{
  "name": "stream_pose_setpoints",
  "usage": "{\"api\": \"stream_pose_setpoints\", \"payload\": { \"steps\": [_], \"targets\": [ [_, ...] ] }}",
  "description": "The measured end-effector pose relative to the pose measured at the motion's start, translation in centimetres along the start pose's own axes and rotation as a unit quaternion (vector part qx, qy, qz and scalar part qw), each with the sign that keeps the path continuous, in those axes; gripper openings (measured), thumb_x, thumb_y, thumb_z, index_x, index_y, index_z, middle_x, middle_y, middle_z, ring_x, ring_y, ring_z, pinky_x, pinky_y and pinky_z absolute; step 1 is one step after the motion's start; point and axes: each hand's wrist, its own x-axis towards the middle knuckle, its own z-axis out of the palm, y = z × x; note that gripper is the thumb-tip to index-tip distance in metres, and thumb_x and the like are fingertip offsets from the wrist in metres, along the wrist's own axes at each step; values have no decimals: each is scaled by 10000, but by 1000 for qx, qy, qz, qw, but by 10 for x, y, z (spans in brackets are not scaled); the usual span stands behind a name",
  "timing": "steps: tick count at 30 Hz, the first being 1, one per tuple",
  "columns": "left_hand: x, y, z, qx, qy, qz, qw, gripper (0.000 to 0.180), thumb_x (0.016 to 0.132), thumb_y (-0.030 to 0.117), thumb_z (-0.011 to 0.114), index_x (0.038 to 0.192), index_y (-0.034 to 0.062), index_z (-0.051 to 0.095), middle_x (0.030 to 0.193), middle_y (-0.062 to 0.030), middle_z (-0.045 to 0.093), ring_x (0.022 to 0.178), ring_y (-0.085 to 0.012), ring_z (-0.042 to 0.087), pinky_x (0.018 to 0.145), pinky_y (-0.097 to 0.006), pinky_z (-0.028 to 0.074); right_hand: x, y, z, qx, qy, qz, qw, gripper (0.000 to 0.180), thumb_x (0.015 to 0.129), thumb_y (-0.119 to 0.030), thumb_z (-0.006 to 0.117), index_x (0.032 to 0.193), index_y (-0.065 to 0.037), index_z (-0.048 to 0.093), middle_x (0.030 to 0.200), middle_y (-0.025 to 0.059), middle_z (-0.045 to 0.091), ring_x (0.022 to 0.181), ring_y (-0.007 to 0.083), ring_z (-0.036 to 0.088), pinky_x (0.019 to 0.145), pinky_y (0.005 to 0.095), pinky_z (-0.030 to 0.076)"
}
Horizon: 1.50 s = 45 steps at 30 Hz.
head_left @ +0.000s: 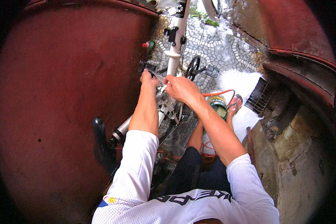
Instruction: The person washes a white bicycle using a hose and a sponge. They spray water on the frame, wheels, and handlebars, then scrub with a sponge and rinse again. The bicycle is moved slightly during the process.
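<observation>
A white bicycle frame runs up the middle of the view, tilted slightly. My left hand is closed on the black pedal left of the frame. Close by on the right, my right hand is closed, with its fingers near the frame tube. An orange hose runs to it from behind my forearm; the hose end is hidden in my grip. A pale streak of water shows between my hands. The chainring and second pedal stand to the right.
A green bucket stands beside my sandalled foot. White foam covers part of the stone-patterned floor. A metal grate lies at the right. Left are a red panel, the black saddle and a red-capped bottle.
</observation>
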Motion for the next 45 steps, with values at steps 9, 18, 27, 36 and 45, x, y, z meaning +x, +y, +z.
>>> {"api": "stream_pose_setpoints", "payload": {
  "steps": [9, 18, 27, 36, 45],
  "targets": [
    [-121, -26, 62, 496, -170, 577, 627, 763, 887, 542, 649, 1395, 12, 443, 1305, -256, 520, 1185, -375, 540, 981, -441, 431, -23, 18, -88, 77, 212, 47, 973, 266, 928, -250, 507, 1135, -140, 633, 919, 210, 697, 872, 414, 671, 783, 516, 522],
    [-116, -42, 111, 577, -45, 542, 609, 917, 745, 667, 713, 1339, 41, 403, 984, -294, 666, 910, -492, 637, 815, -535, 481, -27, 4, -115, 32, 140, -45, 989, 265, 923, -220, 510, 1134, -120, 637, 823, 221, 681, 816, 417, 669, 759, 509, 518],
    [-123, -42, 113, 505, -122, 549, 655, 870, 755, 550, 785, 1364, 163, 297, 946, -236, 687, 873, -480, 650, 769, -541, 475, -3, -21, -125, 27, 178, -21, 983, 260, 916, -209, 504, 1110, -103, 640, 744, 240, 658, 764, 439, 659, 722, 527, 503],
    [-135, -41, 115, 509, -142, 523, 669, 819, 778, 448, 786, 1359, 96, 327, 1109, -246, 628, 994, -452, 607, 850, -511, 464, 17, -15, -152, -5, 218, 63, 974, 267, 922, -228, 521, 1114, -98, 653, 864, 237, 684, 854, 409, 674, 780, 478, 517],
    [-147, -32, 120, 563, -105, 445, 689, 810, 787, 455, 765, 1389, 143, 321, 1303, -203, 529, 1181, -415, 516, 944, -592, 366, 1, -119, -264, 57, 397, -5, 916, 250, 925, -225, 539, 1107, -110, 666, 679, 160, 649, 631, 291, 647, 629, 405, 483]
  ]
}}
